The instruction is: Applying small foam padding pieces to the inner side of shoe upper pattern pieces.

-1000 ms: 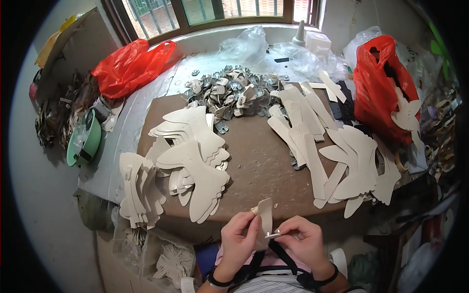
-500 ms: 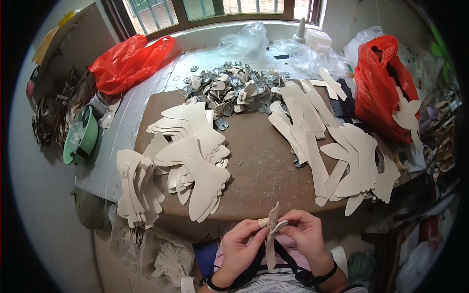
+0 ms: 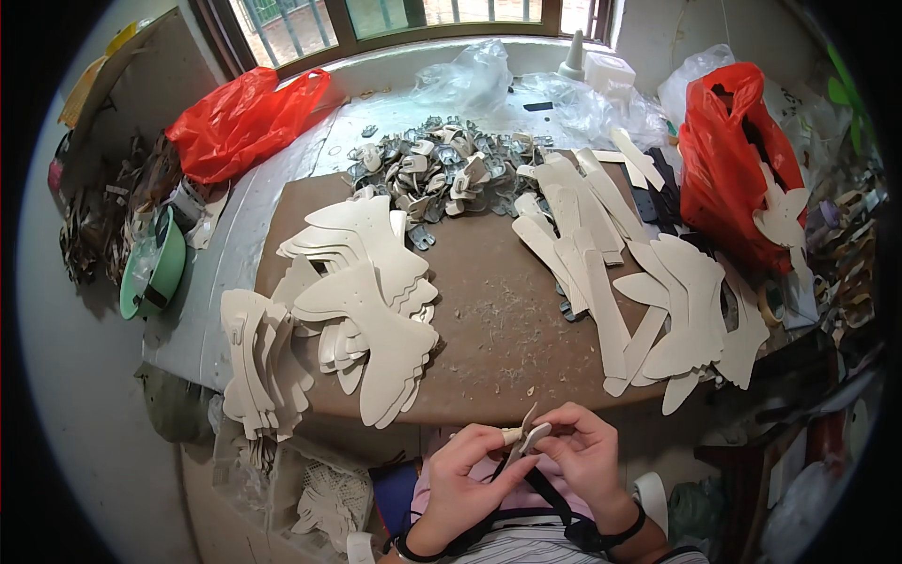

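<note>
My left hand (image 3: 467, 475) holds a beige strip (image 3: 529, 415); my right-hand (image 3: 584, 455) fingers pinch a small pale tab (image 3: 536, 436). Both pieces sit between my hands, before the counter's (image 3: 470, 399) near edge. The strip's long axis points away, tipped rightward; the tab lies on its right, nearer my right fingers.

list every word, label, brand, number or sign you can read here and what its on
No text can be read anywhere.
Cream cut pieces: no readable lettering.
Left red bag, right red bag: none readable.
Pale piece between left hand and right hand: too small to tell.
</note>
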The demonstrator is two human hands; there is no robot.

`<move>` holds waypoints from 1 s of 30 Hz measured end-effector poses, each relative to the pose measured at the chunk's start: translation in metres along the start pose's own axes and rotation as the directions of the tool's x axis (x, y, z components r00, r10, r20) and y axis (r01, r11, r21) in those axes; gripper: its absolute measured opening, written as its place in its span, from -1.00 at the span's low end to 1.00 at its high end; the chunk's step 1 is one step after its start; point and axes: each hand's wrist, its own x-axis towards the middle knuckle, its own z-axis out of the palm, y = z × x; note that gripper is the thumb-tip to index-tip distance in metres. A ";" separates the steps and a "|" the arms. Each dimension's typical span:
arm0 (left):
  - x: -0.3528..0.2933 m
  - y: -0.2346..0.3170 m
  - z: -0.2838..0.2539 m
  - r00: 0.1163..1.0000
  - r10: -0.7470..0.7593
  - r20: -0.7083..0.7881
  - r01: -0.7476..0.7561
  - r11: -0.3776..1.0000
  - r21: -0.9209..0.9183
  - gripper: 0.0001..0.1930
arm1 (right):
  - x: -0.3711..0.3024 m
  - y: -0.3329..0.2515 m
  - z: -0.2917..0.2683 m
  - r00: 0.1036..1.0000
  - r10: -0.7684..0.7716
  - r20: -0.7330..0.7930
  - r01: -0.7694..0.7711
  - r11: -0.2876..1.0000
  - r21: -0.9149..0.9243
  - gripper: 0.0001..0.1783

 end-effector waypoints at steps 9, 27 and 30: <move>-0.005 0.002 -0.009 0.981 0.192 0.021 -0.191 0.948 0.256 -0.77 | 0.005 0.011 -0.009 0.962 0.006 0.273 0.007 0.999 -0.046 -0.73; -0.013 0.012 0.005 0.970 -0.141 0.199 0.143 0.990 0.003 -0.88 | -0.016 -0.059 -0.009 0.907 -0.324 0.271 0.422 0.691 -0.587 -0.68; -0.008 0.000 0.017 0.961 -0.092 0.260 0.101 0.995 -0.023 -0.90 | -0.028 -0.080 -0.037 0.944 -0.228 0.240 0.327 0.745 -0.581 -0.69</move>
